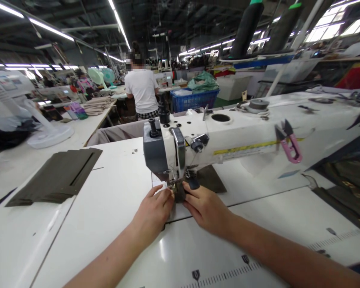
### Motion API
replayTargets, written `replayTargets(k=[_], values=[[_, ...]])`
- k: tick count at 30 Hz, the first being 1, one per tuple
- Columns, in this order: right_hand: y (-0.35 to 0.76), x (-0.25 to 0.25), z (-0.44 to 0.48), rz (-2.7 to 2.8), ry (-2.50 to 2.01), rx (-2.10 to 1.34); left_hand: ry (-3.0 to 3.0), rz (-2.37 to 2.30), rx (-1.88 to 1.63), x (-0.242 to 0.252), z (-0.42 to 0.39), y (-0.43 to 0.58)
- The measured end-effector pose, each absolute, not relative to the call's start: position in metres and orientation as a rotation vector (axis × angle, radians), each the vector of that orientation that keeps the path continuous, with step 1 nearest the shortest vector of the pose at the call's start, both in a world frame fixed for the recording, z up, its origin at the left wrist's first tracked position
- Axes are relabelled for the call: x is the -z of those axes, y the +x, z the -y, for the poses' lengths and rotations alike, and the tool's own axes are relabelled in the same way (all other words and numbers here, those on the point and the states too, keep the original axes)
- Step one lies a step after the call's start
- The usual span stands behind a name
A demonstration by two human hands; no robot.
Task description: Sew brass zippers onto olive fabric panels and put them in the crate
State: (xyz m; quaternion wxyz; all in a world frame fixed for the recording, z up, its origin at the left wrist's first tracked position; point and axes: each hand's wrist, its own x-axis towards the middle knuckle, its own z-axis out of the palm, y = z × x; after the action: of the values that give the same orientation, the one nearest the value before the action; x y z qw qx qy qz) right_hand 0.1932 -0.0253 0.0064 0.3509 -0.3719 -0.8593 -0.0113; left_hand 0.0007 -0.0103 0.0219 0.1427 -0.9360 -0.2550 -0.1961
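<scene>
A white sewing machine [240, 136] stands in front of me, its needle and presser foot low over the bed. Under the foot lies a small dark olive fabric piece [180, 197]. My left hand [154, 208] holds its left edge, fingers bent and pressed together beside the foot. From the other side, my right hand [208, 206] pinches the right edge with thumb and fingers. The fingertips are partly hidden at the foot. Another dark olive fabric piece [211, 179] lies flat behind my right hand, under the machine arm.
A stack of dark olive fabric pieces [57, 176] lies left on the white table. Pink-handled thread snips [289, 144] rest against the machine arm. More dark fabric [342, 200] is at right. Beyond stand a white fan [48, 134], a blue crate [195, 101] and a person [141, 90] facing away.
</scene>
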Motion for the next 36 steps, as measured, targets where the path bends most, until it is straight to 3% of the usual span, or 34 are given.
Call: replayTargets(k=[5,20,36], values=[[0.188,-0.004,0.029,2.169,-0.986,0.304,-2.622,0.919,0.613,-0.012,0.019,-0.001],[0.184,-0.001,0.007,2.272,-1.090,-0.015,-2.629,0.905,0.702,-0.010,-0.003,0.006],[0.181,0.006,0.002,2.257,-1.134,0.037,-2.602,0.977,0.746,-0.005,-0.006,0.007]])
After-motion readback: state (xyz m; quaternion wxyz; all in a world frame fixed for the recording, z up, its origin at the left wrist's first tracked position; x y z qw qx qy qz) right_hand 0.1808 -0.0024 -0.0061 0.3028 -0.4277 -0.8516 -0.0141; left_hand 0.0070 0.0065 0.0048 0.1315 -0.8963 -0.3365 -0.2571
